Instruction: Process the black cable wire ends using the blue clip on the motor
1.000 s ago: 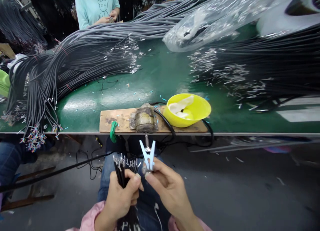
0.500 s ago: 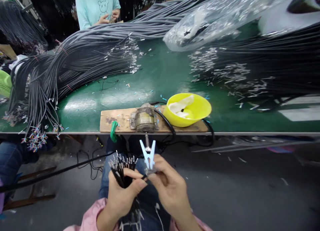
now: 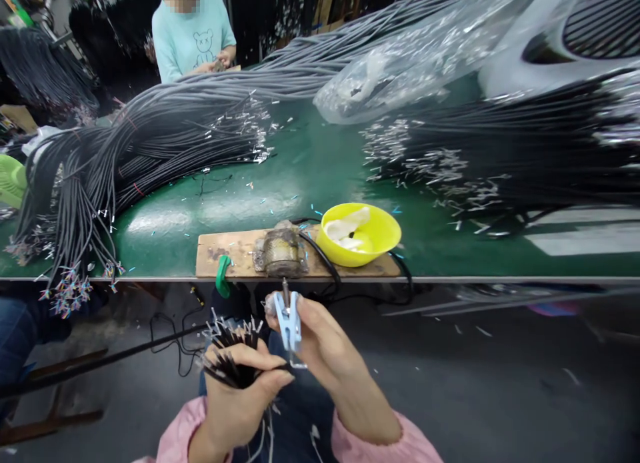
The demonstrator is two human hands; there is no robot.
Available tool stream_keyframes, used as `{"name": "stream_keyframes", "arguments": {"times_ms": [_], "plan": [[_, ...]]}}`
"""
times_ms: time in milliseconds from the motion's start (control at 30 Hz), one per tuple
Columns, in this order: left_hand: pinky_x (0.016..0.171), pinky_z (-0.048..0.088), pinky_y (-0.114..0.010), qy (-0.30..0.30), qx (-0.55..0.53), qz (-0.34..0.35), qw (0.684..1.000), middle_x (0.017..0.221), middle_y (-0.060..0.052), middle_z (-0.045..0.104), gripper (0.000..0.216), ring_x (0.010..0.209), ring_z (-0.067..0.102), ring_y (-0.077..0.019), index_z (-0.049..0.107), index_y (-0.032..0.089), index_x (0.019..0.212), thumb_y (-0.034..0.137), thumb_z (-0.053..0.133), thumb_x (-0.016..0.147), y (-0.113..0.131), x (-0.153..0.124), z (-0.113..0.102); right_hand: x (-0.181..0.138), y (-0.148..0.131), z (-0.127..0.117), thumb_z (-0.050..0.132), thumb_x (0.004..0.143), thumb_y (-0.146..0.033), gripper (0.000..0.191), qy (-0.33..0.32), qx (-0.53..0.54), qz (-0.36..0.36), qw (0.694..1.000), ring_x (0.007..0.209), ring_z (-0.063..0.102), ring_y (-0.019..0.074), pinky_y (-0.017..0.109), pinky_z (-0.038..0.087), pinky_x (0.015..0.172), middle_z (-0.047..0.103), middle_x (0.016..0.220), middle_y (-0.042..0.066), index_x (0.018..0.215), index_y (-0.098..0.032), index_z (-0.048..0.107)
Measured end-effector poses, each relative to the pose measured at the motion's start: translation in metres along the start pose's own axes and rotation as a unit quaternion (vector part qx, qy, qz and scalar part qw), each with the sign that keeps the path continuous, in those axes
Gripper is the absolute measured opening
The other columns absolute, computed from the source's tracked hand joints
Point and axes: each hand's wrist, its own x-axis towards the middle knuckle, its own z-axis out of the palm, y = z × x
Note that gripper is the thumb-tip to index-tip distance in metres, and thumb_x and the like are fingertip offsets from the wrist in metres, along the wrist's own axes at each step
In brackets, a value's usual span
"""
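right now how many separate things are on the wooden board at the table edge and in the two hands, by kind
yellow plastic bowl: 1
grey taped metal block with a rod: 1
green clamp: 1
light blue plastic clip, in the right hand: 1
bundle of thin black wires with bare tips, in the left hand: 1
total: 5

Both hands sit low, just below the table edge [image 3: 320, 279]. The left hand [image 3: 240, 399] comes up from a pink sleeve, knuckles toward the camera, fingers curled shut around a fanned bundle of wires [image 3: 230, 353], thumb stretched right toward the other hand. The right hand [image 3: 320, 346] rises higher (closer to that edge), wrist bent, forearm angling in from the lower right, fingertips pinching a pale blue clip [image 3: 287, 321]. The two hands nearly meet.
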Motion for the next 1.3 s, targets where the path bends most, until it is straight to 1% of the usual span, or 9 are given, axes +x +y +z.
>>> {"name": "stream_keyframes", "arguments": {"times_ms": [333, 567, 733, 833, 900, 1000, 1067, 1167, 1300], "plan": [[0.057, 0.044, -0.027, 0.04, -0.041, -0.036, 0.998, 0.049, -0.002, 0.056, 0.022, 0.049, 0.047, -0.0109, 0.065, 0.019, 0.055, 0.038, 0.075, 0.06, -0.005, -0.002, 0.01, 0.006, 0.02, -0.024, 0.062, 0.063, -0.066, 0.053, 0.043, 0.013, 0.003, 0.999, 0.051, 0.046, 0.0073, 0.019, 0.041, 0.049, 0.056, 0.059, 0.004, 0.07, -0.013, 0.062], [0.061, 0.044, -0.026, 0.026, -0.033, -0.06, 0.997, 0.047, 0.0, 0.051, 0.018, 0.05, 0.045, -0.0096, 0.065, 0.018, 0.056, 0.032, 0.076, 0.06, -0.009, -0.009, 0.003, -0.027, 0.024, -0.04, 0.071, 0.065, -0.044, 0.034, 0.134, -0.147, -0.144, 0.969, 0.056, 0.045, 0.0071, 0.018, 0.038, 0.052, 0.049, 0.059, 0.002, 0.062, -0.012, 0.059], [0.059, 0.042, -0.024, -0.019, -0.017, -0.069, 0.997, 0.053, -0.002, 0.054, 0.028, 0.055, 0.048, -0.0101, 0.063, 0.014, 0.054, 0.038, 0.071, 0.065, -0.012, -0.012, -0.005, -0.042, 0.022, -0.039, 0.064, 0.074, -0.033, 0.021, 0.049, -0.313, -0.266, 0.91, 0.065, 0.052, 0.0114, 0.022, 0.042, 0.062, 0.056, 0.065, 0.005, 0.067, -0.014, 0.064], [0.042, 0.034, -0.02, -0.034, -0.015, -0.103, 0.994, 0.047, -0.001, 0.049, 0.037, 0.042, 0.04, -0.0058, 0.062, 0.01, 0.057, 0.045, 0.068, 0.067, -0.017, -0.015, -0.006, -0.042, 0.022, -0.036, 0.07, 0.069, -0.036, 0.023, -0.015, -0.337, -0.275, 0.9, 0.075, 0.057, 0.0152, 0.026, 0.044, 0.071, 0.063, 0.078, 0.007, 0.081, -0.017, 0.068], [0.035, 0.025, -0.018, -0.043, -0.019, -0.119, 0.992, 0.043, 0.003, 0.04, 0.041, 0.036, 0.03, -0.0028, 0.061, 0.01, 0.061, 0.05, 0.065, 0.069, -0.02, -0.017, -0.007, -0.04, 0.025, -0.031, 0.073, 0.067, -0.029, 0.014, -0.009, -0.336, -0.277, 0.9, 0.071, 0.055, 0.0131, 0.025, 0.042, 0.072, 0.062, 0.07, 0.005, 0.071, -0.017, 0.067], [0.04, 0.032, -0.018, -0.041, -0.018, -0.094, 0.995, 0.048, 0.001, 0.047, 0.039, 0.042, 0.04, -0.0051, 0.061, 0.01, 0.063, 0.047, 0.065, 0.07, -0.022, -0.015, -0.006, -0.039, 0.034, -0.019, 0.071, 0.068, -0.031, 0.022, 0.031, -0.235, -0.226, 0.945, 0.059, 0.047, 0.0085, 0.019, 0.038, 0.059, 0.053, 0.057, 0.002, 0.057, -0.014, 0.061], [0.052, 0.042, -0.021, -0.034, -0.012, -0.058, 0.998, 0.058, -0.003, 0.058, 0.031, 0.054, 0.051, -0.0091, 0.063, 0.011, 0.063, 0.041, 0.068, 0.069, -0.022, -0.013, -0.005, -0.037, 0.039, -0.012, 0.072, 0.064, -0.045, 0.034, 0.029, -0.104, -0.114, 0.988, 0.055, 0.044, 0.0073, 0.018, 0.036, 0.053, 0.049, 0.056, 0.002, 0.06, -0.014, 0.06], [0.061, 0.046, -0.024, -0.035, 0.001, -0.015, 0.999, 0.061, -0.003, 0.062, 0.021, 0.058, 0.054, -0.0107, 0.065, 0.013, 0.064, 0.033, 0.072, 0.065, -0.022, -0.009, -0.006, -0.033, 0.038, -0.012, 0.078, 0.05, -0.05, 0.044, 0.007, 0.006, 0.041, 0.999, 0.053, 0.042, 0.0062, 0.018, 0.039, 0.053, 0.045, 0.055, 0.0, 0.059, -0.012, 0.057], [0.058, 0.047, -0.025, -0.023, 0.031, 0.012, 0.999, 0.058, -0.004, 0.063, 0.011, 0.054, 0.055, -0.0115, 0.068, 0.015, 0.063, 0.024, 0.073, 0.065, -0.02, -0.009, -0.009, -0.02, 0.02, -0.023, 0.079, 0.052, -0.043, 0.04, 0.08, -0.084, 0.018, 0.993, 0.056, 0.041, 0.0053, 0.016, 0.036, 0.055, 0.046, 0.056, 0.0, 0.058, -0.011, 0.055]]}}
